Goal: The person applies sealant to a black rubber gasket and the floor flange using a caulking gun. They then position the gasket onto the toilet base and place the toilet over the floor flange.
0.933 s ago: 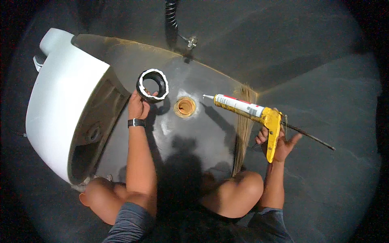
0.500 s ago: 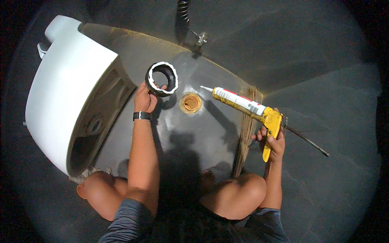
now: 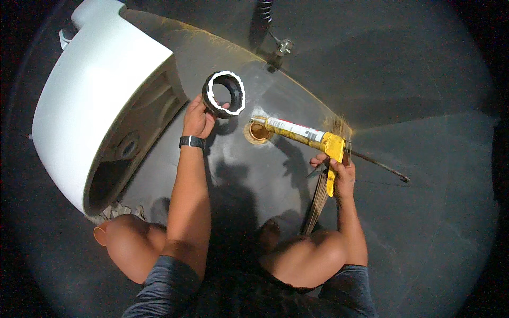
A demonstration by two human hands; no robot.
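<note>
My left hand (image 3: 199,117) grips a black rubber ring, a short pipe collar (image 3: 208,100), from below, holding it up off the floor. A wavy bead of white sealant (image 3: 243,91) runs round the ring's upper rim. In my right hand (image 3: 342,175) is a yellow caulking gun (image 3: 334,146), its handle in my palm. The gun carries a white sealant tube (image 3: 294,129) and points left, its tip above the drain pipe opening (image 3: 258,131) in the floor. A metal rod (image 3: 382,167) sticks out behind the gun.
A white toilet bowl (image 3: 101,79) lies tipped on its side at the left, its hollow underside facing me. A bundle of thin sticks, like a broom (image 3: 317,204), lies by the right wall under the gun. A metal valve (image 3: 284,47) with a coiled black hose (image 3: 265,10) is on the far wall.
The caulking gun has moved left and swung round, its nozzle now over the drain opening. The ring has shifted slightly up in view. The whole view has moved a little.
</note>
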